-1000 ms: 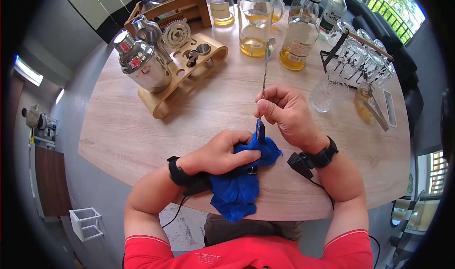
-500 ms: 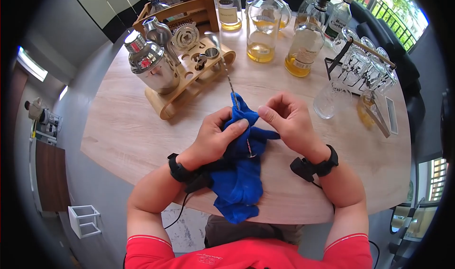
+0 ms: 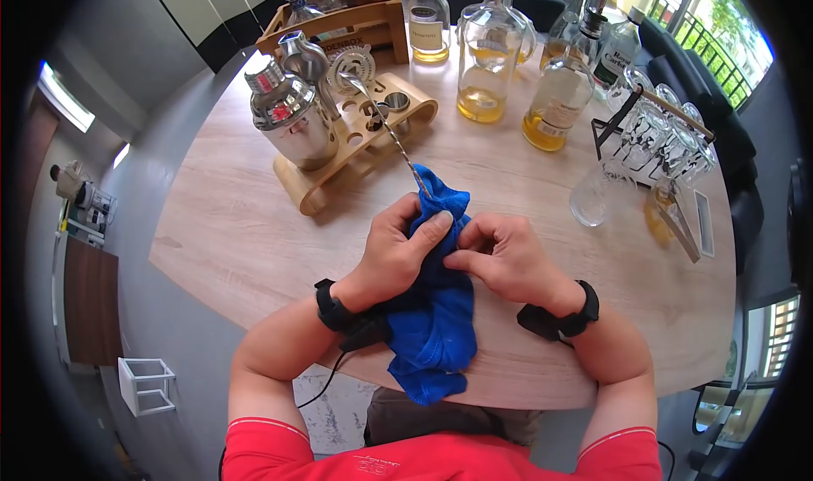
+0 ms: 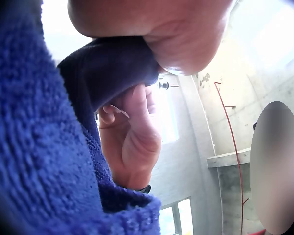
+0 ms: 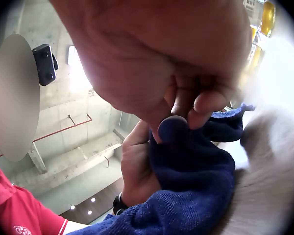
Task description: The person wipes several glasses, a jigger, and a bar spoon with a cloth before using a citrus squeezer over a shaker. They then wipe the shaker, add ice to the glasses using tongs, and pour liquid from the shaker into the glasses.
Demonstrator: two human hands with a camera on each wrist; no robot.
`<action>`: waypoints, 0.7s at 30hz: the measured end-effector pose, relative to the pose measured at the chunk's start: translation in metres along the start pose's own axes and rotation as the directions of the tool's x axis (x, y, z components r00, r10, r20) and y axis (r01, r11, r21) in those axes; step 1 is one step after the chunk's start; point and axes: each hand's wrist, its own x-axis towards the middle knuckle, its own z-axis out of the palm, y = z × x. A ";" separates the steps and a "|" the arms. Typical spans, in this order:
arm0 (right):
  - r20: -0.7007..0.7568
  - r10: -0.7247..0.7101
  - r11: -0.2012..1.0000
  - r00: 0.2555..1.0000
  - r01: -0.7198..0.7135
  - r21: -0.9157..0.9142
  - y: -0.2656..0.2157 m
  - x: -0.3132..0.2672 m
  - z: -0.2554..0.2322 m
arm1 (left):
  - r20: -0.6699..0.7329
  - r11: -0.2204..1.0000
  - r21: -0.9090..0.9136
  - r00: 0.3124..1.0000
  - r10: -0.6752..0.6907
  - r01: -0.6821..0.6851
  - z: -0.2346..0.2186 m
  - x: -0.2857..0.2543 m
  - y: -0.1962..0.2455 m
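Note:
A bar spoon (image 3: 396, 140) with a twisted shaft slants up and left, its bowl overlapping the strainer in the head view. My left hand (image 3: 391, 248) grips a blue cloth (image 3: 436, 328) wrapped about the shaft, thumb on top. Close below, my right hand (image 3: 508, 257) has thumb and fingers together at the lower end of the spoon. In the right wrist view these fingertips pinch right by the spoon's round disc end (image 5: 172, 129), against the cloth. The cloth's loose part hangs toward the table's near edge.
A steel shaker (image 3: 292, 121) stands by a wooden bar-tool stand (image 3: 313, 195) on the left. Several bottles, one a clear flask (image 3: 483, 74), line the back beside a wooden crate (image 3: 373, 36). Right: a glass rack (image 3: 622, 113), a tumbler (image 3: 590, 200) and tongs (image 3: 686, 231).
The right hand left the upper shaft and moved down to the spoon's lower end. The spoon tipped from nearly upright toward the left, and the left hand with the cloth rose along it.

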 end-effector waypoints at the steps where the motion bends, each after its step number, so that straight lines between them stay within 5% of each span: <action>1: 0.002 -0.003 1.000 1.000 0.003 0.000 0.001 0.000 0.000 | -0.002 1.000 0.002 1.000 0.002 -0.002 -0.001 0.001 0.001; 12: 0.206 0.079 0.969 0.975 -0.124 0.216 0.007 0.004 -0.007 | 0.008 0.991 -0.127 0.999 -0.042 0.042 -0.014 0.006 0.016; 18: 0.292 0.121 0.979 0.949 -0.163 0.123 0.007 0.006 -0.012 | -0.037 0.985 -0.173 0.999 -0.016 0.009 -0.017 0.010 0.018; 21: 0.201 0.115 0.976 0.973 -0.148 0.157 0.007 0.005 -0.009 | -0.085 0.997 -0.055 0.995 0.045 -0.050 -0.020 0.011 0.008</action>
